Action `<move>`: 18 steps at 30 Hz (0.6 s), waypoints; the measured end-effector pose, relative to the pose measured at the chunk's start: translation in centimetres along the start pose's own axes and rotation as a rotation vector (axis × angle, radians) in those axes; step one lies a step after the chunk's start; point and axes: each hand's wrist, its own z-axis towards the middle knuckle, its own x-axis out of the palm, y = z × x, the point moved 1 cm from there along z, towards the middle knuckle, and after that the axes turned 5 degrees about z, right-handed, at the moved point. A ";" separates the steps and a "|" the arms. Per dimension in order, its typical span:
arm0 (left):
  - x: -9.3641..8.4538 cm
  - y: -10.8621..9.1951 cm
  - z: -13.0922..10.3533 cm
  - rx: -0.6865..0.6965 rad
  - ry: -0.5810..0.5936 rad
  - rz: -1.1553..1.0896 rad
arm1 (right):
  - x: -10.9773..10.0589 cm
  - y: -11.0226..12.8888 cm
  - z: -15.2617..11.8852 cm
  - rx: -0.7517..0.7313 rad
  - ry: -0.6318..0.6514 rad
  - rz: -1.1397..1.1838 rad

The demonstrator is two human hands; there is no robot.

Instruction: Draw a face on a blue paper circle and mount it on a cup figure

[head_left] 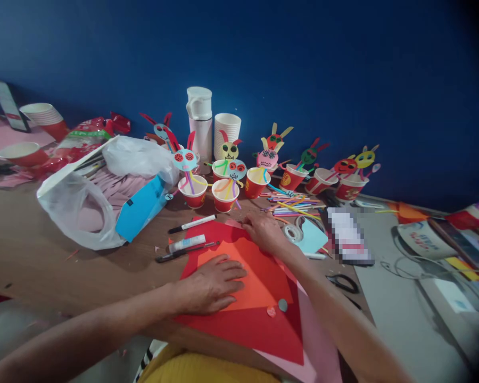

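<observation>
My left hand (213, 284) lies flat with its fingers spread on an orange sheet (259, 276), which rests on a larger red sheet (239, 335). At the top edge of these sheets, my right hand (263, 230) has its fingers bent together; what they hold, if anything, is too small to tell. A white marker (199, 222), a glue tube (187, 243) and a black pen (183, 252) lie left of the sheets. Near the orange sheet's lower right corner are a small pink piece (271, 311) and a grey disc (283, 305).
Paper cups (225, 198) with paper-faced figures stand along the back, near a white thermos (200, 127). A plastic bag (75, 213) is at left. To the right are tape (292, 232), a phone (349, 236) and black scissors (345, 283).
</observation>
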 end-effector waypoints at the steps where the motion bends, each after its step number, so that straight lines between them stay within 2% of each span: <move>1: -0.1 0.0 0.0 0.003 -0.003 0.007 | 0.0 -0.1 0.1 0.002 0.004 0.009; 4: -0.9 0.3 -0.2 0.015 -0.068 0.037 | 0.0 -0.2 0.1 0.002 0.017 0.026; 6: -1.5 0.8 -0.7 -0.006 -0.157 0.071 | 0.1 -0.3 0.1 0.000 0.020 0.030; 9: -2.4 2.0 -1.7 -0.147 -0.265 0.176 | 0.3 -0.4 0.1 -0.019 -0.007 0.040; 13: -2.7 3.5 -3.1 -0.378 -0.246 0.319 | 0.5 -0.5 0.0 -0.060 -0.077 0.059; 18: -1.8 4.1 -3.6 -0.461 -0.209 0.375 | 0.5 -0.7 -0.5 -0.103 -0.184 0.062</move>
